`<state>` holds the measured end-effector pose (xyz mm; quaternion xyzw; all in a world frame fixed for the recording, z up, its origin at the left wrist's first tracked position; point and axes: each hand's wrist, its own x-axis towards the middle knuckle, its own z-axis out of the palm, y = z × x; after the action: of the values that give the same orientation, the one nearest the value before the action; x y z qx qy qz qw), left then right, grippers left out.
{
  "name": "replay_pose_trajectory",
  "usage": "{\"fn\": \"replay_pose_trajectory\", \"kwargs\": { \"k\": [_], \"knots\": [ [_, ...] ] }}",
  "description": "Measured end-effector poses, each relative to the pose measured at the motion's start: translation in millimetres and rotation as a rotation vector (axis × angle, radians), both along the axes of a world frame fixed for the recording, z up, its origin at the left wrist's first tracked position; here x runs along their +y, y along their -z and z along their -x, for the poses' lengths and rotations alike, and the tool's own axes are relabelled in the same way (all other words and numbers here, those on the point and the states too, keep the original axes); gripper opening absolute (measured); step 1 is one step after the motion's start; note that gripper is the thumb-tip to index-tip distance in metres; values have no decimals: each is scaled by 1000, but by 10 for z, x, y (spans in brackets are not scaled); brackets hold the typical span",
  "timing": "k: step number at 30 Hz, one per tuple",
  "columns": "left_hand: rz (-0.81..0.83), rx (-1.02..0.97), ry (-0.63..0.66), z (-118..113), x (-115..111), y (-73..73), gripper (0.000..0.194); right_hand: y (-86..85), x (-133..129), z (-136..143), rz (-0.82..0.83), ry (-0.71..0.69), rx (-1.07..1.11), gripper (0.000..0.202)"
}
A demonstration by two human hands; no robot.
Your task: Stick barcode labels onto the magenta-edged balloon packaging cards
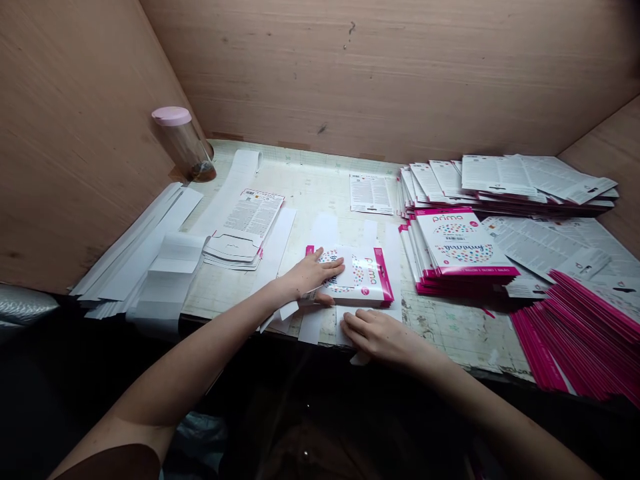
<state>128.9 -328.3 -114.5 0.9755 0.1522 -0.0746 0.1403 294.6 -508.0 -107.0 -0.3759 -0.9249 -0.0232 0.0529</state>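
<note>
A small stack of white and pink "prima" packets [373, 273] lies near the table's front edge. My left hand [315, 275] rests on its left part, fingers stretched over the top and thumb along the front side. Just in front of the stack, my right hand [373, 332] has its fingers bent together on a white paper strip, whose end [360, 359] hangs below the hand. Another white paper strip [311, 327] runs out from under the stack toward the edge. A bent strip end [289, 310] shows beside my left wrist.
Printed white cards [247, 223] lie left of centre, with long paper strips [145, 247] farther left. One card [371, 194] lies behind the stack. Packet piles [460, 243] and pink-edged packets [575, 333] fill the right. A pink-lidded bottle [183, 143] leans by the wooden wall [320, 73].
</note>
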Motion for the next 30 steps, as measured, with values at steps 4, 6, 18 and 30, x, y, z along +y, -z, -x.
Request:
{"fn": "replay_pose_trajectory", "kwargs": {
  "k": [4, 6, 18, 30],
  "knots": [
    [25, -43, -3, 9, 13, 36, 86, 76, 53, -50, -69, 32, 79, 17],
    [26, -48, -4, 14, 21, 60, 86, 88, 48, -102, -25, 80, 134, 21],
    [10, -3, -12, 11, -11, -13, 89, 131, 103, -160, -180, -69, 182, 23],
    [71, -72, 4, 11, -12, 50, 81, 375, 814, -233, 200, 681, 854, 14]
  ]
}}
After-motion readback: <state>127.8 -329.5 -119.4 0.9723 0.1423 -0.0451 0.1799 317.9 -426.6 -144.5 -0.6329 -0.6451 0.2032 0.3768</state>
